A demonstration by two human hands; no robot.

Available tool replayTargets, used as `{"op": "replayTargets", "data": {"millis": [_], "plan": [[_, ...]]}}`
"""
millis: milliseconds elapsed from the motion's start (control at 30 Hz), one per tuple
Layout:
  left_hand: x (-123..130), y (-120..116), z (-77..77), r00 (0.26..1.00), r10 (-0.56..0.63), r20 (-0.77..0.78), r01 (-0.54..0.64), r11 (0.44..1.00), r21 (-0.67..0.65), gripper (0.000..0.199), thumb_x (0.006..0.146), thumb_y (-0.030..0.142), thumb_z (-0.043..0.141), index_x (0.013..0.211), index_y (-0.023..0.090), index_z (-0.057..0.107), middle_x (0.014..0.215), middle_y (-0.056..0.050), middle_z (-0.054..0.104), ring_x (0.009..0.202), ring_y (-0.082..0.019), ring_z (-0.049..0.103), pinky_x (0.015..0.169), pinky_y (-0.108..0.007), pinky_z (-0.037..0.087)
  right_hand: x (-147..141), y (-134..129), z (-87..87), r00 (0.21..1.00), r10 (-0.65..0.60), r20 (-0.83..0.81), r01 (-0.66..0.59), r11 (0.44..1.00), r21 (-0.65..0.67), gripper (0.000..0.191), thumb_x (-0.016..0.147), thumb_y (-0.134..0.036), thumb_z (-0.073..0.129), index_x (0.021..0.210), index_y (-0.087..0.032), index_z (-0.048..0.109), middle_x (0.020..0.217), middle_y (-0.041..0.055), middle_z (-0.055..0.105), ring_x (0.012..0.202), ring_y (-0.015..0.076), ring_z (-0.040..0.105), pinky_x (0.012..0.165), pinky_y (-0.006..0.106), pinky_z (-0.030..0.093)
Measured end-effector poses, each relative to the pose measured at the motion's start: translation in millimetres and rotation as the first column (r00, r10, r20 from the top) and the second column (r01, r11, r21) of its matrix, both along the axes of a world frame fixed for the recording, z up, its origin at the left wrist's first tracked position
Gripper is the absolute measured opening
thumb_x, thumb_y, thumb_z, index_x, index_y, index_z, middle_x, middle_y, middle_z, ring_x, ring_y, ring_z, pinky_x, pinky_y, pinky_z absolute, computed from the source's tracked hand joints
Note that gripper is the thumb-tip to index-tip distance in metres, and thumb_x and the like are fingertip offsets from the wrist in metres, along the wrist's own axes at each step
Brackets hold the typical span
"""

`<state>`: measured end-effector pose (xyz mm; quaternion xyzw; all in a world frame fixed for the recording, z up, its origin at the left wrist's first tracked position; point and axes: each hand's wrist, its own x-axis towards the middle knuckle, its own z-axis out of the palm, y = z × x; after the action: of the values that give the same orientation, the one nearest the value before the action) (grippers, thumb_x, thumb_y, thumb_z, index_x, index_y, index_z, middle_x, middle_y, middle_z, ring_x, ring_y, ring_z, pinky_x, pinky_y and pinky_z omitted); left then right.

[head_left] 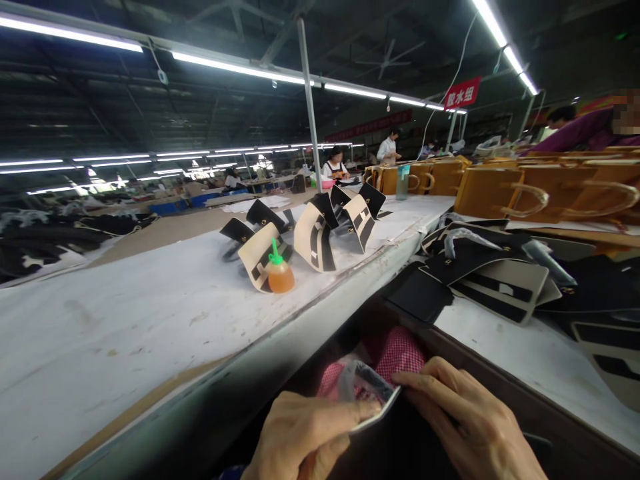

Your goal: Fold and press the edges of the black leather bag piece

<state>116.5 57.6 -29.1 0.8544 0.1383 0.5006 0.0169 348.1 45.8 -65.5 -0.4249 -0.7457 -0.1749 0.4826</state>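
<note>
Low in the view, my left hand (300,433) pinches the pale edge of a dark bag panel (384,409) between thumb and fingers. My right hand (470,417) grips the same edge from the other side, its fingertips closed near the corner. A plastic-wrapped bag handle (367,375) loops up just beyond the edge. Behind it shows red-and-white checked cloth (400,350). Much of the panel is lost in shadow below my hands. On the table, an orange glue bottle (281,277) with a green nozzle stands beside several curved black-and-cream bag panels (315,240).
A white-covered table (150,320) runs along the left, its edge close to my hands. Black-and-cream bag pieces (500,280) lie piled at right. Behind them stand brown bags (490,193) with wrapped handles. A person in a purple sleeve (575,133) leans over there; others work farther back.
</note>
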Motion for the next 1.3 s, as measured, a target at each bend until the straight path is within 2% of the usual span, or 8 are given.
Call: {"op": "replayTargets", "data": {"millis": [100, 200, 367, 633, 800, 933, 1100, 1300], "plan": [[-8, 0, 4.2, 0.983, 0.155, -0.094, -0.165, 0.981, -0.106, 0.025, 0.096, 0.016, 0.051, 0.117, 0.027, 0.058, 0.101, 0.007, 0.072, 0.086, -0.003, 0.068, 0.083, -0.01, 0.047, -3, 6, 2.0, 0.999, -0.034, 0.013, 0.033, 0.999, 0.013, 0.018, 0.102, -0.029, 0.045, 0.102, -0.026, 0.063, 0.079, -0.0023, 0.059, 0.062, 0.0069, 0.053, 0.056, 0.016, 0.045], [-12, 3, 5.0, 0.93, 0.27, -0.25, -0.322, 0.926, -0.197, 0.019, 0.095, 0.014, 0.048, 0.104, 0.027, 0.059, 0.084, 0.008, 0.066, 0.075, -0.004, 0.064, 0.071, -0.013, 0.047, -9, 12, 3.6, 0.997, -0.047, 0.054, 0.045, 0.998, 0.032, 0.026, 0.103, -0.027, 0.04, 0.098, -0.025, 0.065, 0.075, -0.0016, 0.057, 0.059, 0.0084, 0.048, 0.056, 0.02, 0.04], [15, 17, -12.8, 0.765, 0.561, -0.316, -0.542, 0.826, 0.155, 0.029, 0.087, 0.008, 0.037, 0.074, 0.02, 0.06, 0.064, -0.001, 0.061, 0.056, -0.021, 0.06, 0.051, -0.034, 0.045, -23, 18, 7.6, 0.997, -0.034, 0.064, 0.028, 0.996, 0.085, 0.034, 0.105, -0.029, 0.035, 0.091, -0.021, 0.066, 0.073, -0.0006, 0.055, 0.062, 0.0099, 0.046, 0.064, 0.024, 0.035], [57, 31, -13.8, 0.579, 0.491, -0.651, -0.717, 0.687, -0.12, 0.032, 0.086, 0.009, 0.039, 0.097, 0.021, 0.067, 0.08, -0.006, 0.072, 0.076, -0.031, 0.071, 0.06, -0.037, 0.047, -8, 13, 5.8, 0.975, -0.154, 0.162, 0.124, 0.975, 0.183, 0.027, 0.104, -0.022, 0.037, 0.111, -0.018, 0.063, 0.088, -0.0007, 0.064, 0.076, 0.0116, 0.055, 0.075, 0.028, 0.034], [23, 34, -4.7, 0.753, 0.498, -0.43, -0.61, 0.773, -0.174, 0.031, 0.096, 0.023, 0.035, 0.085, 0.023, 0.063, 0.067, 0.001, 0.066, 0.061, -0.019, 0.066, 0.057, -0.031, 0.037, 35, -9, -4.5, 0.964, -0.215, 0.155, 0.179, 0.96, 0.216, 0.019, 0.101, -0.029, 0.047, 0.105, -0.021, 0.064, 0.096, -0.0027, 0.068, 0.087, 0.0107, 0.06, 0.082, 0.025, 0.04], [4, 27, -0.9, 0.839, 0.437, -0.324, -0.513, 0.834, -0.203, 0.029, 0.097, 0.026, 0.039, 0.08, 0.021, 0.061, 0.061, 0.004, 0.06, 0.053, -0.01, 0.057, 0.055, -0.024, 0.036, 57, -2, -28.2, 0.982, -0.086, -0.171, 0.096, 0.994, 0.051, 0.01, 0.092, -0.032, 0.062, 0.097, -0.023, 0.063, 0.093, -0.0008, 0.062, 0.082, 0.0072, 0.061, 0.072, 0.012, 0.047], [0, 14, 5.5, 0.881, 0.352, -0.315, -0.424, 0.883, -0.2, 0.024, 0.097, 0.022, 0.041, 0.084, 0.023, 0.061, 0.063, 0.006, 0.057, 0.053, -0.007, 0.052, 0.056, -0.02, 0.037, 59, 18, -47.6, 0.714, -0.011, -0.7, -0.146, 0.976, -0.164, 0.025, 0.082, -0.044, 0.07, 0.083, -0.019, 0.07, 0.114, 0.0061, 0.063, 0.106, 0.015, 0.062, 0.086, 0.01, 0.049], [-5, -5, 11.9, 0.904, 0.31, -0.295, -0.39, 0.88, -0.272, 0.022, 0.093, 0.028, 0.052, 0.094, 0.034, 0.073, 0.082, 0.007, 0.07, 0.075, -0.006, 0.066, 0.07, -0.009, 0.049, 50, 11, -36.6, 0.158, -0.193, -0.968, -0.423, 0.873, -0.243, 0.046, 0.049, -0.05, 0.09, 0.068, -0.016, 0.065, 0.076, 0.002, 0.064, 0.071, 0.0129, 0.061, 0.063, 0.012, 0.052]]}}
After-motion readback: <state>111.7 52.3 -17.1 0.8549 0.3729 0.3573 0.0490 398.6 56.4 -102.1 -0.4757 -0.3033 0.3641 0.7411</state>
